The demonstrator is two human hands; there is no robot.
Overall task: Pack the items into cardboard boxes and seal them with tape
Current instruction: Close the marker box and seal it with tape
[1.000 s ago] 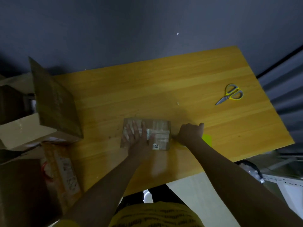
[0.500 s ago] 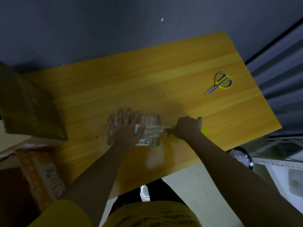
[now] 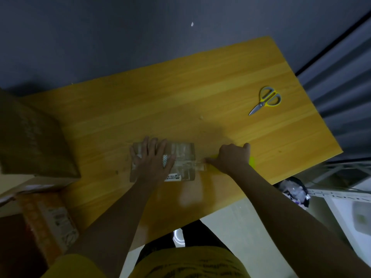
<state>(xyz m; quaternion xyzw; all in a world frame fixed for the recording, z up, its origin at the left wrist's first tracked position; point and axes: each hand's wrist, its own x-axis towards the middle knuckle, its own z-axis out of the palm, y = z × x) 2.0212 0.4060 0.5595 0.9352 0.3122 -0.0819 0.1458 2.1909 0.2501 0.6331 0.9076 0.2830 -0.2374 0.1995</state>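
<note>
A small flat cardboard box (image 3: 181, 160), glossy with clear tape across its top, lies on the yellow wooden bench (image 3: 180, 97) a little in from the near edge, roughly midway along it. The left hand (image 3: 153, 159) lies flat on the left half of the box, palm down, fingers straight and spread toward the far edge, pressing the box against the bench. A white printed label shows at the box's near edge, just beyond the heel of that hand.

The right hand (image 3: 232, 158) sits just beside the box's right end, knuckles up and fingers curled around a bright yellow-green tape dispenser (image 3: 251, 161), of which only a sliver shows past the hand toward the right edge. A strip of clear tape (image 3: 197, 164) runs from the top of the box over its right end to the fingertips of this hand, low against the bench surface. The thumb points away toward the far right corner.

A pair of scissors (image 3: 266, 100) with yellow and grey handles lies closed near the far right corner, well apart from both hands, blades pointing toward the near left. At the left edge a large brown carton (image 3: 34, 137) stands partly over the bench, with more cartons below it.
</note>
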